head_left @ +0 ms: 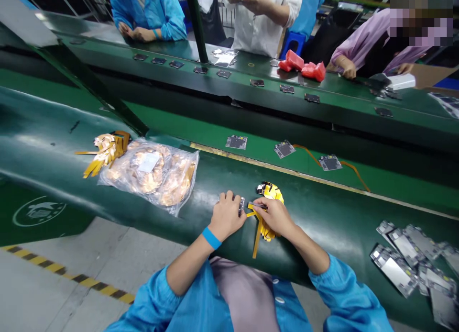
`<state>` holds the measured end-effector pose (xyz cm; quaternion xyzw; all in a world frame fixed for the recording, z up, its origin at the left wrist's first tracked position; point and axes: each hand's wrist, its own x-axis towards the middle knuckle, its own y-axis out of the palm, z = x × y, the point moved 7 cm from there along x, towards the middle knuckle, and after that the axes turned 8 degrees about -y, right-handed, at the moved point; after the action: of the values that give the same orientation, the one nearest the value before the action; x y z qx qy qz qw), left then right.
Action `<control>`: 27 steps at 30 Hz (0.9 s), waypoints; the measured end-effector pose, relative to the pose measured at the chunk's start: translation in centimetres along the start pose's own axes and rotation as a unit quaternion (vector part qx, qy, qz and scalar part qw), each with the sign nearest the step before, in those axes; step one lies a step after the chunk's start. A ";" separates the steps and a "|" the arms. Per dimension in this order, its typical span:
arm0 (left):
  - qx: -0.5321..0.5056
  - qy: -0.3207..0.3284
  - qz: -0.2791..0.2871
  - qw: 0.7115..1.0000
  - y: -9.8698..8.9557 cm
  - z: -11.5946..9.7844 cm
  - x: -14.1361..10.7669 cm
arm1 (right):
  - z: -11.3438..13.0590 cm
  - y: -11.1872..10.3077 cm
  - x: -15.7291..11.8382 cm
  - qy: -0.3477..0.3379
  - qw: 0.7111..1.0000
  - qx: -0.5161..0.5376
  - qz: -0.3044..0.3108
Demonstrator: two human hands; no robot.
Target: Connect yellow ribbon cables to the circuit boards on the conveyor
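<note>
My left hand [225,215], a blue band at its wrist, is closed over a small circuit board [242,205] on the green table; most of the board is hidden under the fingers. My right hand [274,216] pinches what looks like a pair of tweezers [261,205], pointing at the board. Near their tips lies a yellow flex cable [256,238], its long tail hanging toward me. Behind and under my right hand is a fanned pile of yellow flex cables [273,192].
A clear bag of copper-coloured flex cables [168,174] lies left, beside a loose bunch [107,150]. Stacked circuit boards [396,270] lie at right. Boards, two with cables, rest on the green belt [201,126] ahead. Co-workers sit across; a slanted post [96,93] stands left.
</note>
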<state>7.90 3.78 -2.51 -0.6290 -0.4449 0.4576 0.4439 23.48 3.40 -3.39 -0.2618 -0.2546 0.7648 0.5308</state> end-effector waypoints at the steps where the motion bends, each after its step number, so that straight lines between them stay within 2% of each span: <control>1: -0.001 0.001 0.001 1.000 0.0 0.0 0.0 | -0.1 0.1 0.0 -0.003 1.000 0.011 -0.004; 6: -0.029 0.014 0.011 0.999 -0.2 0.9 -0.3 | -0.9 0.6 -0.1 -0.015 0.997 0.075 -0.021; 11: -0.072 0.139 0.028 0.987 -0.9 0.8 -1.7 | -1.8 1.0 0.3 -0.030 0.995 0.094 -0.009; 13: -0.062 0.165 0.037 0.984 -0.9 0.9 -2.0 | -2.1 1.2 0.6 -0.038 0.996 0.084 -0.001; 17: -0.044 0.144 0.024 0.988 -0.6 2.1 -1.9 | -1.8 1.5 1.2 -0.057 0.996 0.063 0.010; 22: -0.060 0.105 -0.017 0.993 -0.1 3.8 -1.9 | -0.1 1.7 1.8 -0.070 0.996 0.057 0.010; 27: -0.083 0.105 -0.045 0.990 0.3 4.5 -2.2 | 0.9 1.7 2.9 -0.056 0.998 0.001 0.005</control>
<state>3.13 2.29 -3.24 -0.6876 -0.4601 0.3305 0.4542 20.90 5.49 -4.27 -0.2193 -0.2819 0.7814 0.5117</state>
